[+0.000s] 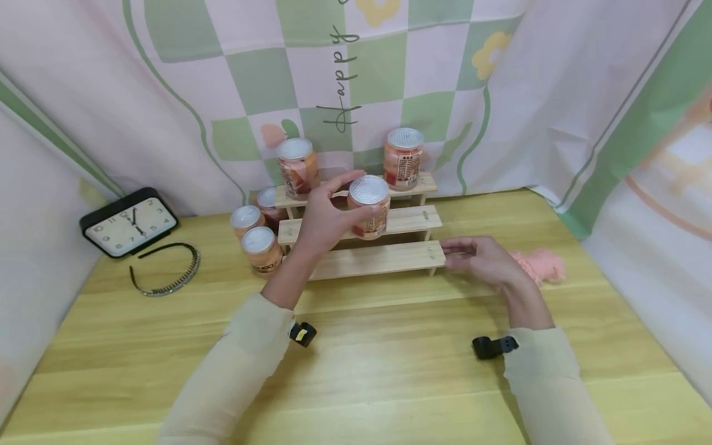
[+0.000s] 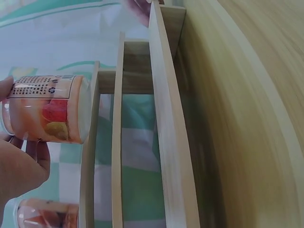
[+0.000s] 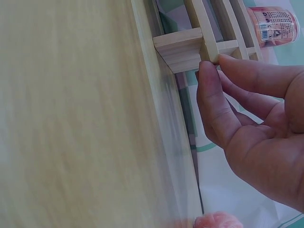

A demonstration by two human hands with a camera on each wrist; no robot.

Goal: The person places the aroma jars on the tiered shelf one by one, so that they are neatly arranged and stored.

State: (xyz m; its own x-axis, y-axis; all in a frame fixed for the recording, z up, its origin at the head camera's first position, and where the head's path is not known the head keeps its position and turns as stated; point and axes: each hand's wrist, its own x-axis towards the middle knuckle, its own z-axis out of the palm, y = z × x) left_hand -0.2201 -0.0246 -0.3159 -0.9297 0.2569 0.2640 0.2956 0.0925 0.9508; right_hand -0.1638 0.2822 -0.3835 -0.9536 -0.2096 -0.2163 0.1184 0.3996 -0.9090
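Note:
My left hand point(image 1: 325, 213) grips a fruit can point(image 1: 369, 207) with a silvery lid and orange label, thumb in front and fingers behind. The can is upright at the middle step of a three-tier wooden display stand point(image 1: 378, 259); whether it touches the board, I cannot tell. In the left wrist view, printed fruit shows on the held can point(image 2: 47, 109). At the stand's right end, my right hand point(image 1: 478, 259) pinches the lowest board's corner, seen closely in the right wrist view. On the top step stand a left can point(image 1: 298, 168) and a right can point(image 1: 403, 159).
Three more cans, one of them in front point(image 1: 262, 250), cluster at the stand's left end. Farther left are a black-framed clock point(image 1: 130, 222) and a dark headband point(image 1: 167, 287). A pink fluffy item point(image 1: 542, 266) lies behind my right wrist. A checked curtain point(image 1: 378, 68) hangs behind.

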